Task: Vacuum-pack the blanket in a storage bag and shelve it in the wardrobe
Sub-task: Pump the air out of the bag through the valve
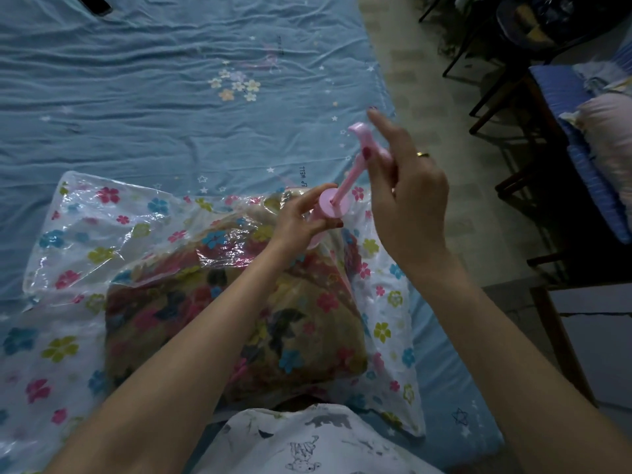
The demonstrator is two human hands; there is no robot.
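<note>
On blue flower-print bedsheet (171, 114): clear flower-print plastic storage bag (85, 234), folded brown floral blanket (273, 319) inside, bag loose around it. On bag top, I see pink plastic hand pump (330, 210). Left hand (301, 220) grips pump barrel; right hand (407, 186) pinches handle, rod pulled up. My judgement: blanket soft, bulky; bag film slippery, thin. Better grip bag by edges.

Blue-sheeted bed (143, 107) under flowered storage bag (85, 234), dark phone (97, 4) far off.
</note>
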